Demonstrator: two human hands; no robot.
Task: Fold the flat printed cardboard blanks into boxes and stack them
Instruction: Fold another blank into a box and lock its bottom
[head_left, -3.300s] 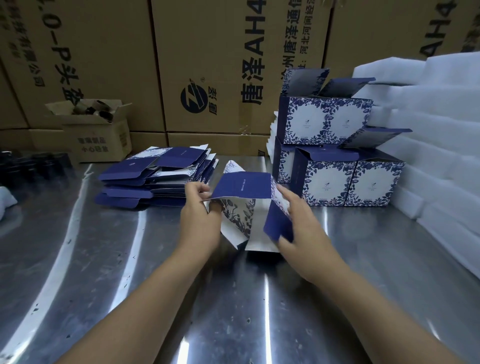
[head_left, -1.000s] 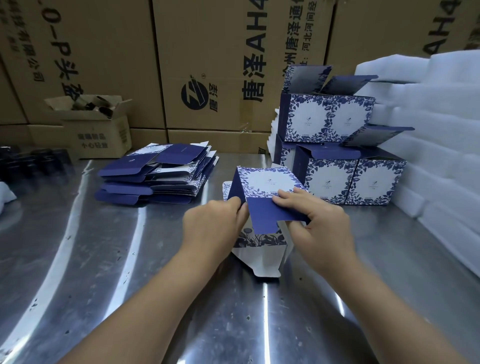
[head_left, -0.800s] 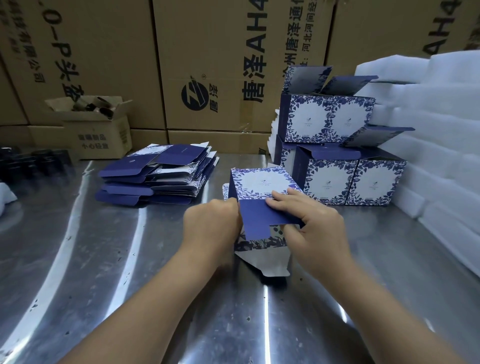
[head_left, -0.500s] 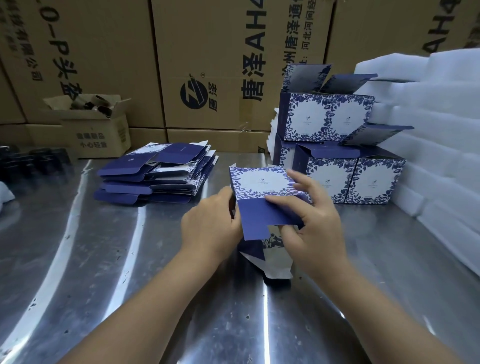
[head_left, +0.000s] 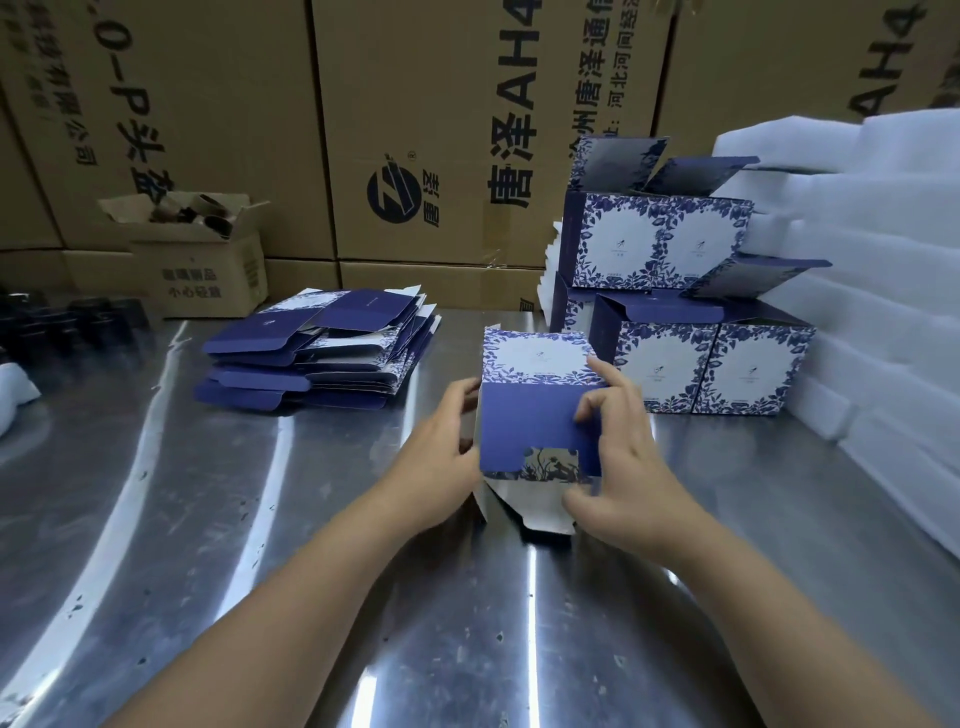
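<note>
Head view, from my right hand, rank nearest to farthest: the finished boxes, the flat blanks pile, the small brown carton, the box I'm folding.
1. Half-folded box, held in the right hand.
2. Finished boxes, just behind, to the right.
3. Flat blanks pile, across to the left.
4. Small brown carton, far back left.

The room is dim, with long white streaks of glare on the shiny grey metal table (head_left: 156, 519), a small dark shadow under the blue-and-white cardboard box (head_left: 535, 415), and bent-looking edges.
</note>
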